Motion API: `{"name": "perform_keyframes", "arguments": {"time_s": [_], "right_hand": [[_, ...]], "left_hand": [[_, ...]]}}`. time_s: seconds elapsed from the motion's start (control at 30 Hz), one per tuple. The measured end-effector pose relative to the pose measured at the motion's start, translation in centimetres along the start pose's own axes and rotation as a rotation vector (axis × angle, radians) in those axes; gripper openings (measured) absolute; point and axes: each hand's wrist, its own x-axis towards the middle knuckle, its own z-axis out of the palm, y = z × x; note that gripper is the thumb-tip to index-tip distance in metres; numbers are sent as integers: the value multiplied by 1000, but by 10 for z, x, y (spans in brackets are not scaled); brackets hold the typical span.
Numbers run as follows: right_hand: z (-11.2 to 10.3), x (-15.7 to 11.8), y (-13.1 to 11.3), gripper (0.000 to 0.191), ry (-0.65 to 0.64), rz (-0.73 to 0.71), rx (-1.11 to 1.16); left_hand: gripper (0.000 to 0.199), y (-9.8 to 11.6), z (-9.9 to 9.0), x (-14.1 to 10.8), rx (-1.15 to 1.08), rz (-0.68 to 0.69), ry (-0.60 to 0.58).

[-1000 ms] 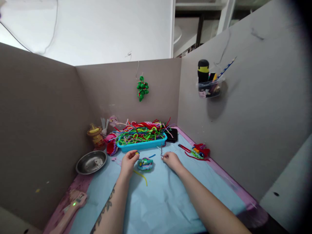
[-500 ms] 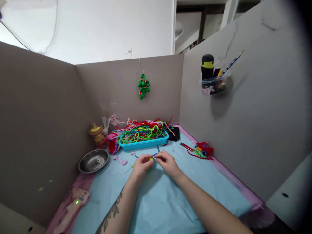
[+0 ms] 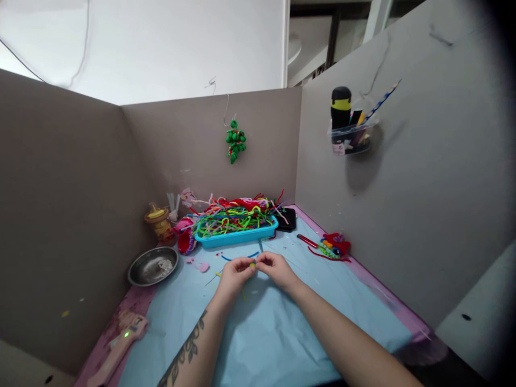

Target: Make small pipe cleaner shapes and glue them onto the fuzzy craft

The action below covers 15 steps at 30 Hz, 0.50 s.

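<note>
My left hand (image 3: 237,273) pinches a small yellow piece (image 3: 252,265) between thumb and fingertips, just in front of the blue tray. My right hand (image 3: 276,267) touches the same spot, its fingers closed on a thin blue strand that runs beside the yellow piece. Blue fuzzy stems (image 3: 228,259) stick out behind my fingers. Below my left hand, yellow stem ends (image 3: 243,295) show against the blue cloth (image 3: 278,344). Most of the small work is hidden by my fingers.
A blue tray (image 3: 237,238) piled with colourful fuzzy stems stands at the back. At left are a metal bowl (image 3: 139,269) and a pink glue gun (image 3: 116,352). A red cutter (image 3: 307,241) and a colourful figure (image 3: 336,245) lie at right. Grey panels surround the table.
Both hands have drawn closer together, fingertips now nearly meeting. Less of the yellow piece shows. The whole view has shifted slightly.
</note>
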Motion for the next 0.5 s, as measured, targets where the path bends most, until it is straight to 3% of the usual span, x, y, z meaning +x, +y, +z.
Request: {"name": "perform_keyframes", "arguments": {"time_s": [0.13, 0.5], "right_hand": [[-2, 1, 2, 15, -75, 109, 69], [2, -2, 0, 24, -116, 157, 238]], "left_hand": [[35, 0, 0, 0, 74, 38, 0], [39, 5, 2, -2, 61, 33, -35]]}}
